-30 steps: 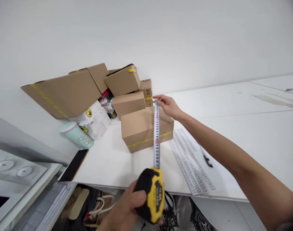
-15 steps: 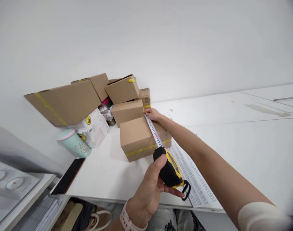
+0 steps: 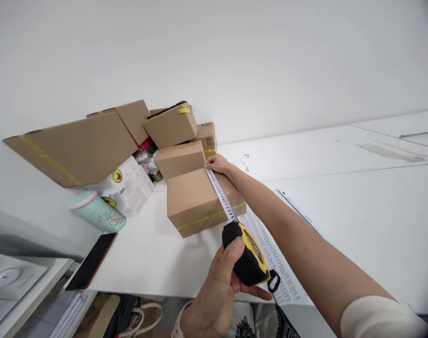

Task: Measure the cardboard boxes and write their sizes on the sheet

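My left hand (image 3: pixel 216 288) is wrapped round the black and yellow case of a tape measure (image 3: pixel 249 256), held low at the near side of a cardboard box (image 3: pixel 187 192). A white tape blade (image 3: pixel 220 193) with black and red numbers runs from the case across the box top to its far edge. There my right hand (image 3: pixel 218 163) pinches the blade's end, fingertips at the box edge. Yellow tape circles the box's near side. The right forearm covers part of the box's right side.
More cardboard boxes (image 3: pixel 76 145) stand stacked at the back left against the wall. Beside them are a white avocado-print box (image 3: pixel 136 190), a mint tumbler (image 3: pixel 101 212) and a black flat item (image 3: pixel 90 263). Printed sheets (image 3: pixel 284 274) lie under my right arm.
The view has shifted, so the boxes appear farther left. The tape case sits slightly lower and farther from the box, with a little more blade showing. Both hands keep their hold.
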Demonstrator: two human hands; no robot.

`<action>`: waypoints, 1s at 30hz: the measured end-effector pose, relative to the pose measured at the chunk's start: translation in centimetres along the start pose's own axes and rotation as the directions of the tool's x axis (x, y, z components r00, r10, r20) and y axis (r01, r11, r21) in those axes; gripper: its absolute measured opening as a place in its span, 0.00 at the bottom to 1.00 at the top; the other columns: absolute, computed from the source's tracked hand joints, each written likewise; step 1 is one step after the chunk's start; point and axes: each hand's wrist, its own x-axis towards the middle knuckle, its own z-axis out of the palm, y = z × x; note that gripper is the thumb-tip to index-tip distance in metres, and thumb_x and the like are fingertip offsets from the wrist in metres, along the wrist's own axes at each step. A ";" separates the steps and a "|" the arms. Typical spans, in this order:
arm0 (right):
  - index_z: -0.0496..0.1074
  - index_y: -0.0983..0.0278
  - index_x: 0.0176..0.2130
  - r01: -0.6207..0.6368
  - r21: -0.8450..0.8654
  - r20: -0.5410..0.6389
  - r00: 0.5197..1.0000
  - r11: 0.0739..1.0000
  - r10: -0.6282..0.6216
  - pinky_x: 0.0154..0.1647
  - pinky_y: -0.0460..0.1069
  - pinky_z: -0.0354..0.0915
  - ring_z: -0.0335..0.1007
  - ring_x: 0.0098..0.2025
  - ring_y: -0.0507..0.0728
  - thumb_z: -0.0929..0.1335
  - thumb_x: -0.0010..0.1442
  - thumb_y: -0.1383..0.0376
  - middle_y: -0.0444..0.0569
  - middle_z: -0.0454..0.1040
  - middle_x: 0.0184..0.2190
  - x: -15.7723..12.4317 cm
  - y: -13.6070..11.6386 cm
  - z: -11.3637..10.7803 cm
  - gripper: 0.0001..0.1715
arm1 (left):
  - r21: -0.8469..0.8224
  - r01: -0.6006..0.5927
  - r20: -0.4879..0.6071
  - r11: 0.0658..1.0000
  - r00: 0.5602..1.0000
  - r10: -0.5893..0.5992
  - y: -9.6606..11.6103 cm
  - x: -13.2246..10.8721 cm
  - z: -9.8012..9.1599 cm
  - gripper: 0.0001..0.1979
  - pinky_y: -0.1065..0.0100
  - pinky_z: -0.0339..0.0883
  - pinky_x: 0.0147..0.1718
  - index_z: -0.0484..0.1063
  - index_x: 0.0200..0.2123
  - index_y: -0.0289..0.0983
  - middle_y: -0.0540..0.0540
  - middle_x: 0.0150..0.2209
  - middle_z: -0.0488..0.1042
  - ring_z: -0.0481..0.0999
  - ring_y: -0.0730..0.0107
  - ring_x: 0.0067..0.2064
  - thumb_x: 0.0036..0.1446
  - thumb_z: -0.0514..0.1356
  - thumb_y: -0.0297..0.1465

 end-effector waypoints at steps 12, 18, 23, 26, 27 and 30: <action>0.77 0.63 0.37 -0.025 0.142 0.015 1.000 0.990 0.023 0.41 0.48 0.70 0.74 0.39 0.56 0.72 0.59 0.59 0.50 0.81 0.38 -0.6 -1.3 -1.2 0.10 | 0.011 -0.028 0.055 1.000 0.998 0.027 -0.6 0.0 -0.1 0.33 0.63 0.77 0.31 0.76 0.50 0.33 0.35 0.44 0.78 0.78 0.56 0.42 0.54 0.65 0.55; 0.74 0.67 0.49 -0.035 0.499 -0.235 0.956 0.866 0.175 0.53 0.51 0.71 0.76 0.49 0.56 0.63 0.70 0.59 0.61 0.77 0.55 -4.0 0.8 -7.1 0.17 | 0.001 -0.333 -0.126 0.943 0.935 0.331 -2.4 -3.3 -5.8 0.41 0.55 0.77 0.43 0.71 0.59 0.44 0.39 0.50 0.78 0.78 0.46 0.49 0.41 0.76 0.46; 0.78 0.68 0.45 -0.317 0.370 -0.121 0.915 0.873 0.384 0.58 0.56 0.70 0.78 0.50 0.59 0.66 0.55 0.78 0.61 0.80 0.53 -12.3 6.0 -7.1 0.19 | 0.237 -0.547 -0.414 0.803 0.691 0.593 -1.3 -3.0 -12.1 0.42 0.61 0.77 0.39 0.70 0.57 0.45 0.46 0.44 0.79 0.79 0.55 0.43 0.38 0.78 0.42; 0.79 0.64 0.46 -0.346 0.334 0.070 0.937 0.877 0.343 0.59 0.57 0.70 0.76 0.55 0.61 0.66 0.50 0.80 0.56 0.79 0.55 -16.3 6.7 -4.8 0.26 | 0.251 -0.540 -0.423 0.803 0.685 0.593 -0.1 -1.4 -14.5 0.35 0.65 0.77 0.34 0.73 0.54 0.42 0.46 0.43 0.79 0.79 0.59 0.40 0.42 0.77 0.42; 0.79 0.63 0.48 -0.332 0.334 0.141 0.943 0.882 0.302 0.60 0.56 0.70 0.75 0.57 0.61 0.66 0.51 0.79 0.54 0.79 0.56 -17.2 6.3 -4.3 0.27 | 0.234 -0.521 -0.419 0.820 0.708 0.569 0.2 -1.0 -15.1 0.34 0.65 0.77 0.32 0.74 0.53 0.40 0.45 0.43 0.79 0.80 0.58 0.40 0.43 0.76 0.43; 0.78 0.64 0.51 -0.274 0.304 0.228 0.951 0.912 0.210 0.59 0.56 0.70 0.75 0.55 0.62 0.69 0.59 0.70 0.55 0.80 0.53 -18.3 3.7 -4.0 0.20 | 0.194 -0.485 -0.390 0.853 0.759 0.521 1.3 -0.8 -16.2 0.34 0.64 0.77 0.27 0.74 0.53 0.40 0.43 0.43 0.80 0.81 0.52 0.40 0.43 0.75 0.44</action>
